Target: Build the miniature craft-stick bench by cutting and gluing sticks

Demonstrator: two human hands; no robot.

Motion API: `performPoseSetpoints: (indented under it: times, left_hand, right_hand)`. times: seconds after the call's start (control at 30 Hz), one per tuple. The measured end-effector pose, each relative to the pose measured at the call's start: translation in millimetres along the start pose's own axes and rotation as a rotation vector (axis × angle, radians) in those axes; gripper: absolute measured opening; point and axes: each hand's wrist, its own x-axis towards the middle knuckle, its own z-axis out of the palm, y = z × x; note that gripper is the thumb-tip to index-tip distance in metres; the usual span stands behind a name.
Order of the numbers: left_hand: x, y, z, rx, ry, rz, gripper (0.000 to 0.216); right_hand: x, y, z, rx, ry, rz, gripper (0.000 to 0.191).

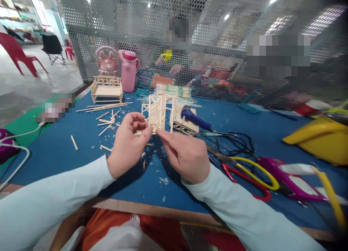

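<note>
A small frame panel of thin wooden sticks (157,113) stands upright above the blue table (67,146). My left hand (129,142) pinches its lower left edge, fingers curled. From the right, the thumb and forefinger of my right hand (185,153) close on the panel's bottom right corner. Just behind the panel lies a part-built stick structure (185,123) with a blue glue gun (194,118) resting on it. Loose sticks and chips (106,122) are scattered to the left of my hands.
A finished stick bench (107,88), a pink bottle (128,70) and a pink fan (106,61) stand at the back left. Red and yellow scissors (247,171), black cables (236,142) and a yellow object (318,140) lie right. Behind a mesh screen (217,44) another person works.
</note>
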Motion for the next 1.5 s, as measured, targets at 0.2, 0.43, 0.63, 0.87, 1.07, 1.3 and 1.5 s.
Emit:
performPoseSetpoints:
  times: [0.2, 0.43, 0.63, 0.87, 1.07, 1.3, 1.5]
  left_hand:
    - [-1, 0, 0, -0.007, -0.003, -0.005, 0.024]
    - [-1, 0, -1, -0.002, -0.015, -0.002, 0.022]
    - [-1, 0, -2, -0.002, -0.003, 0.004, 0.022]
    - [-1, 2, -1, -0.065, 0.015, -0.035, 0.022]
    - [-1, 4, -1, -0.074, 0.006, -0.062, 0.024]
    - [0, 3, 0, -0.078, -0.003, -0.07, 0.027]
    - [1, 7, -1, -0.047, -0.01, -0.063, 0.026]
  right_hand:
    - [1, -5, 1, -0.04, -0.034, 0.01, 0.03]
    - [1, -8, 3, -0.099, -0.055, 0.008, 0.033]
    - [0, -9, 3, -0.146, -0.039, -0.024, 0.032]
    - [0, -8, 3, -0.167, -0.021, -0.048, 0.031]
    - [-1, -6, 6, -0.189, -0.026, -0.058, 0.031]
    - [-1, -5, 8, -0.134, 0.015, -0.076, 0.025]
    - [2, 1, -2, -0.08, 0.134, -0.047, 0.011]
